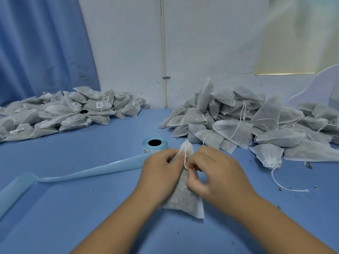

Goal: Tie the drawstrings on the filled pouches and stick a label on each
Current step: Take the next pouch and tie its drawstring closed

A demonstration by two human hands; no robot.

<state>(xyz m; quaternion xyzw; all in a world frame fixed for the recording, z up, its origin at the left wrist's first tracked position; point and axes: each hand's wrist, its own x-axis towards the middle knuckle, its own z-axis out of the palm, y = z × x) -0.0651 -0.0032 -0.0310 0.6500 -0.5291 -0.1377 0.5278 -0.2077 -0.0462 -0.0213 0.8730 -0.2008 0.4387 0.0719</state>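
Both hands meet at the neck of one filled pouch [183, 200], which stands upright on the blue table [73, 213] directly in front of the person. The left hand [161, 173] has its fingers curled round the gathered neck. The right hand [216, 175] pinches a loop of the white drawstring [185, 160] between thumb and fingertips; both hands are closed on their hold.

Step in hand, as judged from the grip: tying the drawstring. The neck is gathered, but whether a knot is already formed cannot be told, since the fingers hide it.

Just behind the hands stands the roll of labels [155, 143], its pale blue backing strip [91, 173] trailing leftward across the table. At far left lies a pile of labelled pouches [77, 110], their white stickers visible. At right lies a pile of unlabelled pouches [256, 125] with loose strings, and one pouch [268, 154] sits just in front of it with its cord stretched over the table.

The next move probably calls for pulling the loop tight while the left hand steadies the neck, then freeing one hand to peel a label from the roll. The pouch would then need a flat face pressed firm for the label to hold, and the fabric looks soft and likely to wrinkle.
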